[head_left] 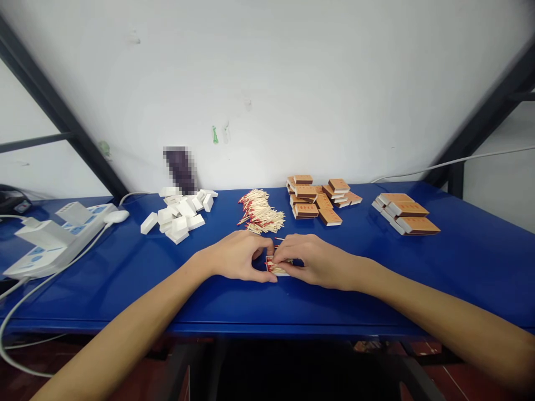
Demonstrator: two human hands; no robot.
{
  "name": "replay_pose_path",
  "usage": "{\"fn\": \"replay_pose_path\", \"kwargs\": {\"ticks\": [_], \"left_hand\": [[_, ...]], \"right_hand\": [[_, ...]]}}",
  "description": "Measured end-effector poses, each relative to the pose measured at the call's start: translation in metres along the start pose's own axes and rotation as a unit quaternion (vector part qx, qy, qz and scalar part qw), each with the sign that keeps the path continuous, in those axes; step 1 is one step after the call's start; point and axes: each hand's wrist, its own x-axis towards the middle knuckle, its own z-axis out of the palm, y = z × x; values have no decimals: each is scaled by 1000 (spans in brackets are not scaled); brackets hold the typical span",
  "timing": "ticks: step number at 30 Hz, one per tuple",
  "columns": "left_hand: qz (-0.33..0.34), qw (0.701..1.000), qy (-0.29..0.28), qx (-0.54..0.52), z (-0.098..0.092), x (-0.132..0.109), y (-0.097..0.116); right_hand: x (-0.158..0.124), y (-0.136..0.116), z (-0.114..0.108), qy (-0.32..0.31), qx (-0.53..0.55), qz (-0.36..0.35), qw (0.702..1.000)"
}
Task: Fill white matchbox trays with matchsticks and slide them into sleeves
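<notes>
A small white matchbox tray (281,273) with red-tipped matches in it lies on the blue table between my two hands. My left hand (240,256) holds the tray's left end between thumb and fingers. Over the tray's right part, the bent fingers of my right hand (311,259) press together at the matches; whether they pinch any is hidden. Just behind the tray a few loose matches (279,239) lie on the table. Farther back spreads a heap of matches (261,211), most of their red heads to the left.
White trays (179,216) are piled at the back left. Orange matchboxes (307,194) are heaped behind my right hand, and more boxes (409,209) lie in rows farther right. At the left a white power strip (62,245) with plugs and cables sits on the blue table (468,262).
</notes>
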Motion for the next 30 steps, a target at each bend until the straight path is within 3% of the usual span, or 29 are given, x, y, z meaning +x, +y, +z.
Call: {"fn": "replay_pose_path", "kwargs": {"ticks": [11, 17, 22, 30], "left_hand": [[-3, 1000, 7, 12, -1, -1, -1], [5, 1000, 0, 28, -3, -3, -1], [2, 999, -3, 42, -3, -3, -1], [5, 999, -3, 46, -3, -2, 0]], "right_hand": [[-6, 3, -8, 21, -11, 3, 1000], [-9, 9, -20, -18, -78, 50, 996], [-10, 11, -23, -50, -70, 54, 995], [-8, 8, -20, -51, -45, 47, 997]]}}
